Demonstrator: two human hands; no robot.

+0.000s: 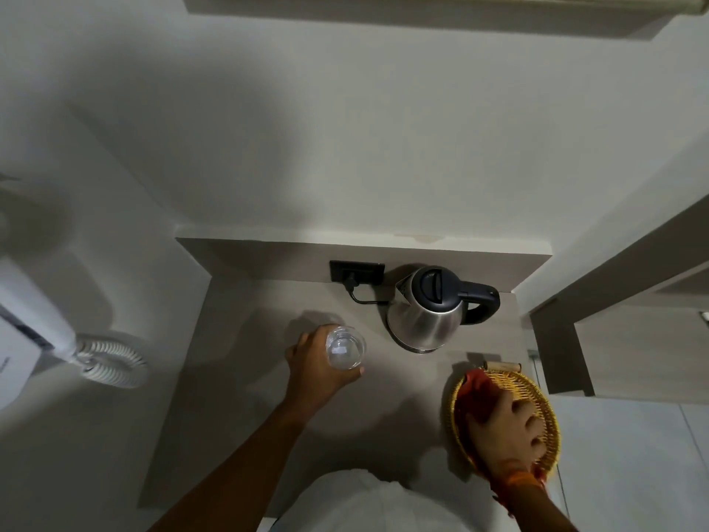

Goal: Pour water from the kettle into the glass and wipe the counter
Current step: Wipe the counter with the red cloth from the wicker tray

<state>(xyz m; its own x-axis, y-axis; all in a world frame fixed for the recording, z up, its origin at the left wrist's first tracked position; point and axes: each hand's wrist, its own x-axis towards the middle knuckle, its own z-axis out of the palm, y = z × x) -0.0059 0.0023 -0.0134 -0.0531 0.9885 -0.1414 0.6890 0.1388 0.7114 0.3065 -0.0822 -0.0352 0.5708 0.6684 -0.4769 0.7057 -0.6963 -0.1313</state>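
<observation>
Stainless steel catches the dim light on the kettle (426, 320), which stands on its base toward twelve o'clock on our counter (238, 397), black lid shut, spout pointing to about ten o'clock and handle out toward three; its cord runs to the wall socket (356, 271) just beside it at nine. Our left hand (316, 368) is wrapped around the clear glass (345, 348), holding it upright on or just above the counter at about eight o'clock from the kettle, near it but apart; we cannot tell whether the base touches the surface, nor whether any water is in it. Our right hand (508, 426) lies in the woven yellow basket (537, 385) at five o'clock from the kettle, fingers curled down onto the red cloth (477, 393) inside it; whether they have closed on the cloth we cannot tell. A small wooden roll (502, 365) lies just beyond the basket's far rim. We judge that we are at the start, setting out the glass and reaching for the wiping cloth, with the kettle untouched and pouring not yet begun. Next the right hand would need to leave the basket, take the kettle handle at three o'clock, lift it clear of the base and tip the spout over the glass while the left steadies it.
</observation>
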